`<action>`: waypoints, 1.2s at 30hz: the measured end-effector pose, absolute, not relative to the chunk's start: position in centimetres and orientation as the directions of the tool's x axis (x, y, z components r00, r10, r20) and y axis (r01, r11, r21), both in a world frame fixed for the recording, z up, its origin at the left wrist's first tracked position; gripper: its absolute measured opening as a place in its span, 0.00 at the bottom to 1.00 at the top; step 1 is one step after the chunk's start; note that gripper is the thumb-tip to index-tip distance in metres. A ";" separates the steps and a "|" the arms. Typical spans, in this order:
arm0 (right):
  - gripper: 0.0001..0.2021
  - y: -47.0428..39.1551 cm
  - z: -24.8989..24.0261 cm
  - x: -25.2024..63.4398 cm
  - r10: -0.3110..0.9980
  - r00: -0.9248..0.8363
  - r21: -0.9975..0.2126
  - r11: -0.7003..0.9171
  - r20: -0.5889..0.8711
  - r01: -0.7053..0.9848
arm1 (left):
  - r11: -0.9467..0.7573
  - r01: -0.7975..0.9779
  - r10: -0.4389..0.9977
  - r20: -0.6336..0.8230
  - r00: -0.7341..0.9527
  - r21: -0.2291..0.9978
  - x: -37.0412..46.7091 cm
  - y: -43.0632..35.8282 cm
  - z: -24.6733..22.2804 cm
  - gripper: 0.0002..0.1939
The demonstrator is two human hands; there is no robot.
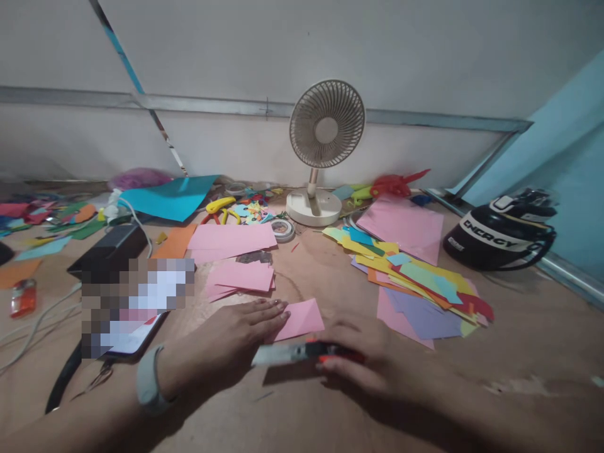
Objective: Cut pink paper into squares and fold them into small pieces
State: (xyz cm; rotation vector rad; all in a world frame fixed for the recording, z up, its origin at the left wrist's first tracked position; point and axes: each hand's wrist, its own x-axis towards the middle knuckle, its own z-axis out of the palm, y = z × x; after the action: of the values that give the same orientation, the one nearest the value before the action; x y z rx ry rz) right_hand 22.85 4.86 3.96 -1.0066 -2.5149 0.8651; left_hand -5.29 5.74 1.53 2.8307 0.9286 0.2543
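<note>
My left hand [243, 324] lies flat with fingers stretched out, its tips pressing on the left part of a pink paper piece [304, 318]. A grey band circles the wrist. Just to the right, my right hand [365, 352] is closed round a box cutter [302, 353] with a black and red handle. The cutter's blade points left, below the near edge of the pink piece, and is a little blurred. Beyond my left hand are a small stack of pink paper pieces [243, 277] and a larger pink sheet [233, 241].
A white fan [314, 207] stands at the back. Coloured paper strips [425, 277] pile up at right, near a black jug [495, 236]. A phone [136, 336], partly pixelated, lies at left by a black box [116, 251]. Tape rolls [283, 230] and yellow-handled pliers [221, 205] sit farther back.
</note>
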 end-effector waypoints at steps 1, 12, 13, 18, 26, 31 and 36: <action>0.09 5.4 3.7 23.3 0.758 -0.646 -0.643 0.538 0.087 0.545 | -0.796 0.571 0.598 0.115 0.793 0.203 -5.4 5.7 1.5 0.22; 0.15 12.1 -0.1 28.2 0.925 -0.257 -0.352 0.348 0.281 0.869 | -0.801 0.555 0.593 0.180 0.784 0.222 -5.2 5.2 2.1 0.21; 0.15 12.1 -0.2 28.3 0.920 -0.268 -0.324 0.356 0.285 0.876 | -0.796 0.566 0.603 0.190 0.775 0.217 -5.2 5.2 2.0 0.19; 0.16 12.2 -0.8 28.4 0.898 -0.298 -0.214 0.376 0.323 0.902 | -0.843 0.523 0.537 0.256 0.804 0.125 -5.4 5.2 1.6 0.19; 0.16 12.5 -1.3 28.8 0.880 -0.305 -0.110 0.366 0.363 0.924 | -0.875 0.482 0.465 0.355 0.811 0.045 -5.7 4.8 2.3 0.19; 0.15 12.8 -1.5 29.1 0.879 -0.300 -0.069 0.348 0.369 0.935 | -0.831 0.540 0.445 0.420 0.791 -0.136 -8.5 6.2 3.2 0.24; 0.15 13.0 -1.6 29.1 0.873 -0.310 -0.055 0.355 0.377 0.933 | -0.698 0.703 0.602 0.420 0.679 -0.136 -12.0 9.1 2.4 0.22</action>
State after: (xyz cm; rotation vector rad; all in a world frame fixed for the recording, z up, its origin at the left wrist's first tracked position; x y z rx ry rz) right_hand 29.13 12.96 -1.63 -1.5918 -2.2813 -0.2469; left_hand -12.00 9.12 2.36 3.1383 1.2509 0.6051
